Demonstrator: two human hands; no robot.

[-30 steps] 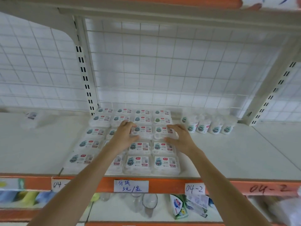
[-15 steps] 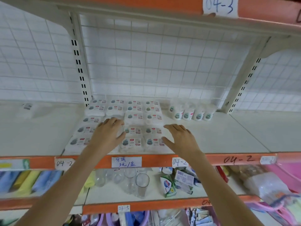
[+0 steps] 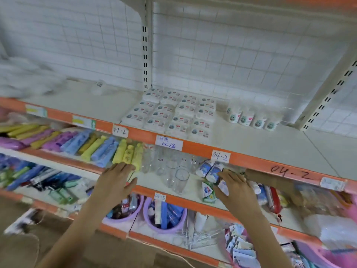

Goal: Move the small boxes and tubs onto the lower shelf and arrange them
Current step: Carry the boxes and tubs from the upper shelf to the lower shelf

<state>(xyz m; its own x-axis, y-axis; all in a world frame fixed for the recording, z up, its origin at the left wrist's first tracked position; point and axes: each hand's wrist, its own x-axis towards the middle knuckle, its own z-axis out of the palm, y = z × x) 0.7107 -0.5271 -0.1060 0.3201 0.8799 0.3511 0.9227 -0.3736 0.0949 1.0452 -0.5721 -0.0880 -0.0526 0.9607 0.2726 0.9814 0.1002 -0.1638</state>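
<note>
Both hands (image 3: 116, 182) dropped below small boxes (image 3: 170, 113), empty.

Small boxes (image 3: 170, 113): glossy clear plastic, paper labels. Shelf (image 3: 270, 144): matt painted metal. Centre-frame tumblers (image 3: 179, 178): clear, smooth, glossy.

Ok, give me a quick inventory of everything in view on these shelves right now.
small boxes: a block of over twenty, white, flat on the 04-2 shelf.
tubs: four, white, in a row right of the boxes.
rolled packs: many, yellow, blue, purple, shelf below, left.
clear glasses: several, shelf below, middle.
soap packs: a few, white and blue, right of the glasses.
purple tubs: two, bottom shelf, full of goods.
price tag: one, white, on the orange shelf edge.
left hand: open, empty, at the rolled packs' shelf.
right hand: fingers spread, by the soap packs.
</note>
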